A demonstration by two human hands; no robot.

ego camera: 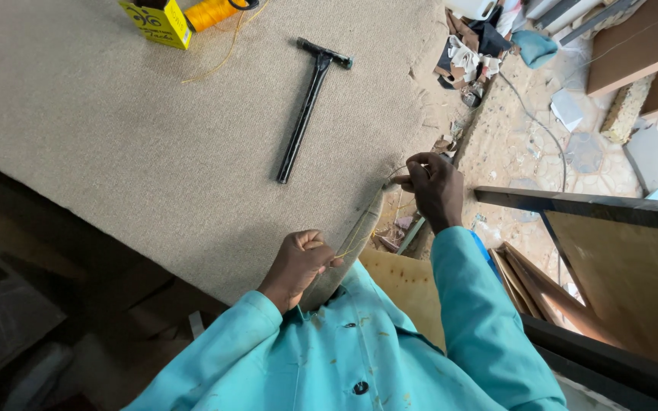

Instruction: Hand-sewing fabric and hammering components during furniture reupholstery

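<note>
My left hand [298, 262] is closed on a thin yellow thread [356, 242] at the near edge of a large beige fabric sheet [154, 129]. My right hand [433, 186] pinches the fabric's edge and the thread a little farther along, at the sheet's right border. The thread runs taut between both hands. I wear turquoise sleeves [466, 304]. Any needle is too small to make out.
A black hammer [308, 106] lies on the fabric beyond my hands. A yellow box [158, 21] and a spool of orange-yellow thread [211, 11] sit at the far edge. Wooden boards [626, 266], rags [470, 53] and scraps litter the floor to the right.
</note>
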